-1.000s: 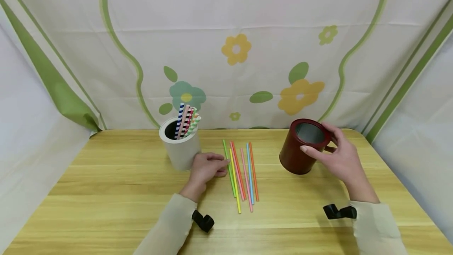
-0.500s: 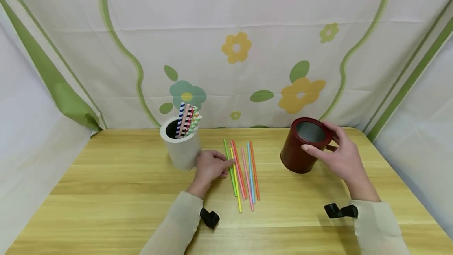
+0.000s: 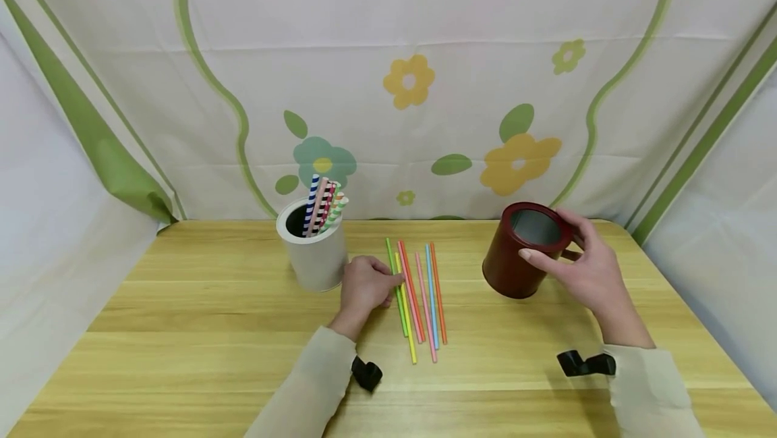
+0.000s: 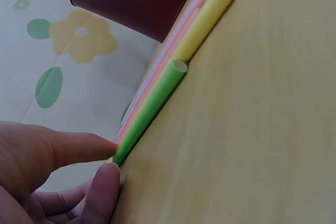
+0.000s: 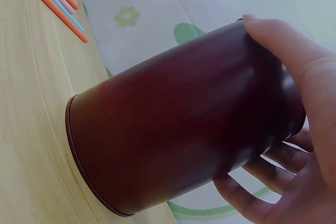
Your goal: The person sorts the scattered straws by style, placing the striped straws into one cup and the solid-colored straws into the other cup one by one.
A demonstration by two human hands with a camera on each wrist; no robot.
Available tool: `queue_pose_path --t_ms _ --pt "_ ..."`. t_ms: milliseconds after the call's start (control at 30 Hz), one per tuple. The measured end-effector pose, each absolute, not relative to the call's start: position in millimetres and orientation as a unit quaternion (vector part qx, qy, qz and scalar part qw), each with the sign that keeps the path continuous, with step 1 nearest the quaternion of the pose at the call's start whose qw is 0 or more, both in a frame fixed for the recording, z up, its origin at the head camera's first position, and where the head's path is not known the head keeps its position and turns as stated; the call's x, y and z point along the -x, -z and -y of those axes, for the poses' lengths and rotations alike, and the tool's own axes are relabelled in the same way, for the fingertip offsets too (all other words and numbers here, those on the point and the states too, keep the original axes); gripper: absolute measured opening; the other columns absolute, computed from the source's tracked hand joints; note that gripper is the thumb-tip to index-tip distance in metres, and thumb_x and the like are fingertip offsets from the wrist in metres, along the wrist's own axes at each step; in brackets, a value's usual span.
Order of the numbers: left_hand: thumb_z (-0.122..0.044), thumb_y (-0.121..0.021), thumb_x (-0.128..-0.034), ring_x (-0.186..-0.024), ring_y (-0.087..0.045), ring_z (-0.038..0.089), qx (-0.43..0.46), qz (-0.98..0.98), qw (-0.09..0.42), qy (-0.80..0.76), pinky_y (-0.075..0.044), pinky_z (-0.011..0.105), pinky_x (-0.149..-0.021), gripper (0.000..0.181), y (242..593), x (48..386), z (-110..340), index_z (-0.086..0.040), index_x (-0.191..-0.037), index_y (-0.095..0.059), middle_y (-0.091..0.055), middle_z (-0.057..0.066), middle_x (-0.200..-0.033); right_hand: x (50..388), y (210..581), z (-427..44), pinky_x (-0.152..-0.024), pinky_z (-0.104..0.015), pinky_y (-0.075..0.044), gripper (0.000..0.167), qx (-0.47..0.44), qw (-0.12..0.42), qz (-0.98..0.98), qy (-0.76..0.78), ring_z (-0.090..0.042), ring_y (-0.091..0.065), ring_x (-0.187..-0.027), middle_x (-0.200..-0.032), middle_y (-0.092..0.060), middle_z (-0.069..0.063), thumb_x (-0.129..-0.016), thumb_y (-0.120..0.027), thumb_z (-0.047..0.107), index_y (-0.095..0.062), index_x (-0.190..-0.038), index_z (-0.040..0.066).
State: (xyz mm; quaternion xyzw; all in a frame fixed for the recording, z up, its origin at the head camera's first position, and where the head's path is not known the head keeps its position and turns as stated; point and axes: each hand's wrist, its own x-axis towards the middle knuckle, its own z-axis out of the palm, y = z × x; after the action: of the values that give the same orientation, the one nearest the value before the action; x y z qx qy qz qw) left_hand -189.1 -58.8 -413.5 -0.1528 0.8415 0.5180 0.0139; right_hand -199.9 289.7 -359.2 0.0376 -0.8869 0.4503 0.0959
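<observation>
Left hand [image 3: 368, 284] low over the worktop [image 3: 182, 330], finger and thumb at the far end of the green straw [image 4: 152, 103], just beside the white can [image 3: 312, 262]; whether the pinch has closed, I cannot tell. Right hand [image 3: 579, 266] grips the dark red mug [image 3: 508, 269] near the top, thumb at the near rim, fingers round by the handle [image 3: 570, 255]; mug standing on the worktop, right of the loose straws [image 3: 432, 299]. Likeliest slip, I judge: the green straw lies close against the yellow straw [image 4: 212, 17], so a pinch could catch both, or set the row rolling — straws being round and probably light. The forearm passes close by the can; a knock from the wrist might shift it and its patterned straws [image 3: 311, 205]. Too hard a pull at the mug's top could tip it. Counts: two hands; one mug, one handle visible; one can; seven loose straws — one green, one yellow, one blue, two pink, two orange to red; at least six patterned ones in the can, overlapping, exact number not readable; two black pieces [image 3: 367, 375] at the wrists.
</observation>
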Motion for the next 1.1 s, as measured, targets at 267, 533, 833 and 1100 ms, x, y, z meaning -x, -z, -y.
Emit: queue_pose_path --t_ms 267,533,833,1100 --pt "-0.014 -0.088 -0.0894 -0.044 -0.061 0.010 0.168 -0.843 0.014 -0.511 -0.054 0.022 -0.043 0.015 412.7 190.6 57.2 -0.005 -0.090 -0.076 -0.073 0.007 -0.071 200.6 359.8 -288.9 -0.087 -0.001 -0.045 0.101 -0.044 0.102 0.885 -0.452 -0.041 -0.048 -0.146 -0.162 -0.047 -0.017 -0.090 -0.090 0.034 -0.031 -0.170 0.017" --pt "-0.010 -0.084 -0.0895 -0.040 -0.057 0.010 0.177 -0.822 0.000 -0.542 -0.054 0.025 -0.041 0.010 415.2 190.6 58.4 -0.004 -0.088 -0.076 -0.071 0.008 -0.068 201.0 359.7 -288.8 -0.087 0.000 -0.043 0.101 -0.044 0.105 0.885 -0.452 -0.041 -0.048 -0.146 -0.163 -0.046 -0.017 -0.090 -0.090 0.034 -0.031 -0.170 0.016" --pt "-0.007 -0.080 -0.0896 -0.041 -0.055 0.011 0.176 -0.789 -0.016 -0.589 -0.053 0.024 -0.041 0.006 418.0 188.3 58.2 -0.002 -0.091 -0.077 -0.065 0.005 -0.059 201.2 361.9 -289.4 -0.087 0.000 -0.043 0.100 -0.047 0.112 0.885 -0.450 -0.040 -0.049 -0.143 -0.162 -0.047 -0.018 -0.090 -0.090 0.033 -0.031 -0.169 0.016" --pt "-0.011 -0.079 -0.0916 -0.049 -0.060 0.014 0.151 -0.772 -0.050 -0.615 -0.054 0.025 -0.045 0.010 414.1 189.4 58.7 -0.003 -0.096 -0.078 -0.071 0.007 -0.075 200.5 362.5 -287.9 -0.088 -0.001 -0.044 0.100 -0.046 0.115 0.884 -0.450 -0.038 -0.049 -0.142 -0.161 -0.048 -0.017 -0.090 -0.090 0.033 -0.031 -0.169 0.016"
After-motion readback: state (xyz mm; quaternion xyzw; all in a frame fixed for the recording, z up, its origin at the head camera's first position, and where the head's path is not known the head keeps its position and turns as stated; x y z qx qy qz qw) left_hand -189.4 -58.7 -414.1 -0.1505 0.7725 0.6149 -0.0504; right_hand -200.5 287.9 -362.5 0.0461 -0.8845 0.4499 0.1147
